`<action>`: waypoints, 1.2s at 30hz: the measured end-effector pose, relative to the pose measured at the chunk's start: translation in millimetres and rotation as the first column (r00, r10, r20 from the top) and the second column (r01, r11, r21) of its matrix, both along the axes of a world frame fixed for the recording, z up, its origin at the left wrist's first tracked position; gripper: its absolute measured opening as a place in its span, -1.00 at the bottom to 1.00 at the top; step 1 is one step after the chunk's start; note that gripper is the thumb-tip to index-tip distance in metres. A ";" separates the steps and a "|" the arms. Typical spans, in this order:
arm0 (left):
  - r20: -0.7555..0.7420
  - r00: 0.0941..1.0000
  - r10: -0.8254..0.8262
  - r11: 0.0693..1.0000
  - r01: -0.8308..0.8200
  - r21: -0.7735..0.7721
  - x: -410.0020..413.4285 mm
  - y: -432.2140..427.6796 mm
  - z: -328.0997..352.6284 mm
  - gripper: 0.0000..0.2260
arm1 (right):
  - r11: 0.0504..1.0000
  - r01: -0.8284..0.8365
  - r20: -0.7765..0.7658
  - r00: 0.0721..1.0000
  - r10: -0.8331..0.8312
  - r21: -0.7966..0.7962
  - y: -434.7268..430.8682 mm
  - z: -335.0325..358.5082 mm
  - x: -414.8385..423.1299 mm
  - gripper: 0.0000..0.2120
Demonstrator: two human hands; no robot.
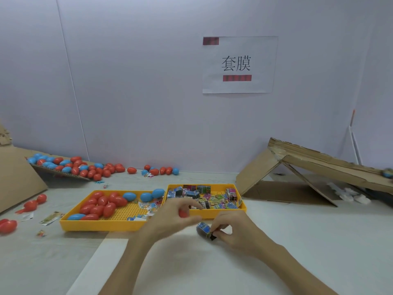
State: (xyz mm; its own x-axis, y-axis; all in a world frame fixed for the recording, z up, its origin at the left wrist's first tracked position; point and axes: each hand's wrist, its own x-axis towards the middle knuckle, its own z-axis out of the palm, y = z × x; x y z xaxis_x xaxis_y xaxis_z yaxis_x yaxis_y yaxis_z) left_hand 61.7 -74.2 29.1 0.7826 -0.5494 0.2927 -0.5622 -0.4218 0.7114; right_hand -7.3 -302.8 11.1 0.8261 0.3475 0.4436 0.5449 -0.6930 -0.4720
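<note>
My left hand point(173, 215) curls its fingers round a red egg point(182, 213), held just above the desk point(297, 241). My right hand point(236, 228) pinches a printed film sleeve point(203, 228) close beside it; motion blur hides whether its mouth is open. The egg is not yet sleeved. Many bare eggs point(100, 207) fill the left tray point(95, 226), and loose sleeves point(214, 201) the right tray point(204, 214).
</note>
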 end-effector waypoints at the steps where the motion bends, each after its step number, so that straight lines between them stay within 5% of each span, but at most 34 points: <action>1: -0.043 0.998 -0.038 0.996 0.041 0.074 0.3 -4.6 -4.6 -0.73 | 1.000 -0.002 -0.002 1.000 0.002 0.002 -0.6 0.3 0.1 -0.85; 4: -0.056 0.998 -0.020 0.965 0.034 0.259 4.4 -8.4 -14.6 -0.56 | 1.000 0.002 0.005 1.000 -0.002 0.024 -2.6 0.8 0.0 -0.77; 11: -0.084 0.995 -0.053 0.954 0.075 0.290 5.2 -6.2 -15.2 -0.86 | 0.999 0.010 -0.087 0.996 -0.006 0.042 -2.4 0.5 -1.6 -0.75; 14: -0.023 1.000 -0.012 0.951 0.018 0.307 2.3 -6.9 -14.2 -0.85 | 0.997 0.046 -0.153 0.988 -0.037 0.057 -4.4 0.9 -2.4 -0.91; 20: -0.156 0.988 -0.010 0.941 0.062 0.333 -2.9 -12.4 -14.6 -0.53 | 0.983 0.182 -0.249 0.952 -0.180 -0.013 -8.1 -3.2 5.0 -0.87; 22: -0.025 0.999 0.026 0.910 -0.013 0.414 -5.7 -20.8 -16.9 -0.53 | 0.966 0.256 -0.265 0.930 -0.254 -0.028 -7.5 -4.3 8.1 -0.81; 27: 0.193 0.980 0.056 0.943 -0.115 0.312 -16.2 -35.4 -22.3 -0.65 | 0.923 0.374 -0.314 0.891 -0.329 0.095 -4.5 -2.4 7.4 -0.78; 36: 0.331 0.929 0.165 0.961 -0.227 0.160 -18.1 -40.3 -28.0 -0.73 | 0.847 0.402 -0.396 0.882 -0.256 0.347 -7.5 -0.1 5.6 -0.85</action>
